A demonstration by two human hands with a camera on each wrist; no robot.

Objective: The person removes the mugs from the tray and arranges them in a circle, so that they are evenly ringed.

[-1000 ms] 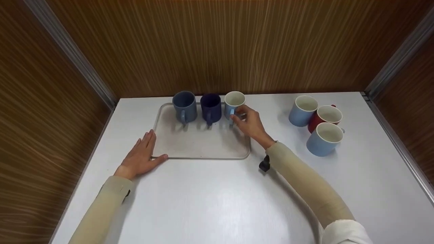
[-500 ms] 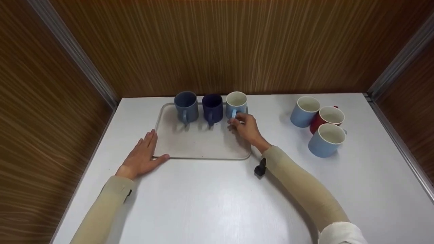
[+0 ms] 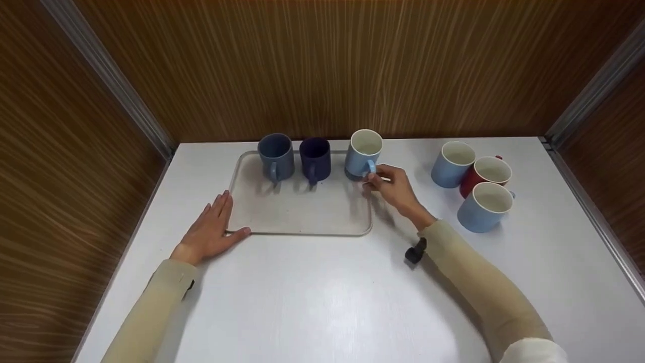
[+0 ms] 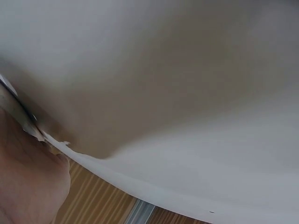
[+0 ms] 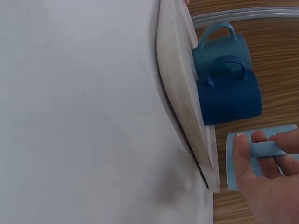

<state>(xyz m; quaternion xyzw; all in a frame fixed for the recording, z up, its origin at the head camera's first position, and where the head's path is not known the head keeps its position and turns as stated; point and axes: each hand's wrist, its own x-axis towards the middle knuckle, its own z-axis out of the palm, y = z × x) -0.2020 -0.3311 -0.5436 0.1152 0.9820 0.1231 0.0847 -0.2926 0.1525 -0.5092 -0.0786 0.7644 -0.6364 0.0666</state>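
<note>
Head: the right hand's [image 3: 395, 191] fingers pinch the handle [image 3: 372, 166] of a light-blue mug [image 3: 358, 160], seemingly lifted and slightly tilted over the tray's [image 3: 297, 212] back right; a level carry looks wise. Open desk [image 3: 312, 292] separates it from three mugs [image 3: 469, 184]. The left hand [image 3: 208, 234] lies flat, thumb spread, at the tray's left edge.

Left wrist: finger state unclear.

Right wrist: the navy mug [image 5: 229, 100] stands near; moving away saves knocks.
</note>
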